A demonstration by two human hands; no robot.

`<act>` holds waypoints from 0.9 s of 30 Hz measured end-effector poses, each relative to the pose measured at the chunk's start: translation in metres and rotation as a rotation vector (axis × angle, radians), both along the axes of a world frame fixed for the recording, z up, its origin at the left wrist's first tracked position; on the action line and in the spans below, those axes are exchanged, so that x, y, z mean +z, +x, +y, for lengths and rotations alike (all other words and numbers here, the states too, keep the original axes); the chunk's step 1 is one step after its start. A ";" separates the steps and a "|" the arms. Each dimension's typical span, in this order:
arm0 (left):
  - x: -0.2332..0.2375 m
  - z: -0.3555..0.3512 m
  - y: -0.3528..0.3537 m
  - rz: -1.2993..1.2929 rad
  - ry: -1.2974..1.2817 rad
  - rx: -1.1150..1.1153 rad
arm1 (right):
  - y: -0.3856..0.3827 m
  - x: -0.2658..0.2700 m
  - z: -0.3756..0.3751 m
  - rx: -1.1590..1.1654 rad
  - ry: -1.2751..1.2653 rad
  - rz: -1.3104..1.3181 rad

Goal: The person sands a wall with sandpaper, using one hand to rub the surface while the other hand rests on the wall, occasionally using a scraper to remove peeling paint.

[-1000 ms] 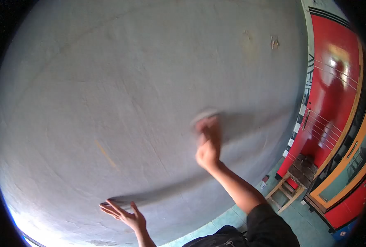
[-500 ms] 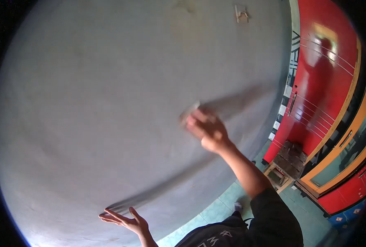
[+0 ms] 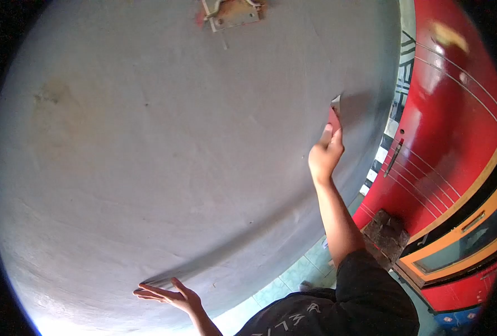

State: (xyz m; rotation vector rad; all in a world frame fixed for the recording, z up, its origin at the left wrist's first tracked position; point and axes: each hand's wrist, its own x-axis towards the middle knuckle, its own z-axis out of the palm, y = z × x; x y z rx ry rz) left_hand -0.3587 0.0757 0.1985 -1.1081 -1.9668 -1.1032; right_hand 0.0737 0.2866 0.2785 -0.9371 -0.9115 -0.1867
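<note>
Right hand presses a small sheet to the grey wall near its right edge, left hand braced low.

The right hand, arm stretched up, pinches a red-backed sheet, probably sandpaper. The fingers are pressed together behind it so that it lies flat against the wall. The left hand is spread wide near the wall's lower edge with its fingertips touching, apparently to steady the body. A rusty metal bracket sits at the wall's top edge, and a red door stands beyond the right edge.

No legible text anywhere; only faint pale lettering on the black shirt, unreadable.
</note>
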 end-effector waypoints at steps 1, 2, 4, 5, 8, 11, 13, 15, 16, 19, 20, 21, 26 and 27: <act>0.002 0.006 0.009 -0.003 0.001 0.006 | 0.008 0.003 0.004 0.003 -0.015 0.055; -0.002 0.011 0.011 -0.003 -0.003 0.016 | -0.008 -0.004 -0.002 0.009 0.081 -0.101; -0.004 0.018 0.016 -0.014 0.015 0.026 | -0.023 -0.014 -0.025 0.044 0.145 -0.556; -0.008 0.019 0.016 -0.020 0.021 0.032 | -0.024 -0.019 -0.035 0.071 0.109 -0.856; -0.013 0.026 0.020 -0.082 0.024 0.049 | 0.010 -0.026 -0.002 0.012 0.092 -0.445; -0.023 0.031 0.014 -0.091 0.036 0.087 | 0.010 -0.018 0.002 0.006 -0.030 0.034; -0.021 0.037 0.021 -0.079 0.046 0.119 | -0.012 -0.012 -0.009 0.008 0.046 -0.130; -0.022 0.042 0.023 -0.097 0.083 0.133 | -0.041 -0.021 -0.033 0.108 0.030 -0.573; -0.022 0.042 0.024 -0.090 0.085 0.137 | -0.042 -0.024 -0.028 0.126 0.061 -0.634; -0.024 0.039 0.025 -0.070 0.096 0.094 | -0.018 -0.023 -0.009 0.020 0.133 -0.675; -0.029 0.037 0.023 -0.047 0.091 0.108 | -0.018 -0.012 -0.006 0.114 0.134 -0.340; -0.031 0.036 0.019 -0.032 0.103 0.069 | -0.021 0.001 -0.007 0.205 0.132 -0.008; -0.039 0.017 -0.017 0.113 0.100 -0.035 | -0.071 0.002 -0.021 -0.030 0.233 -0.605; -0.039 0.015 -0.026 0.146 0.084 -0.042 | -0.079 0.004 -0.025 0.043 0.299 -0.755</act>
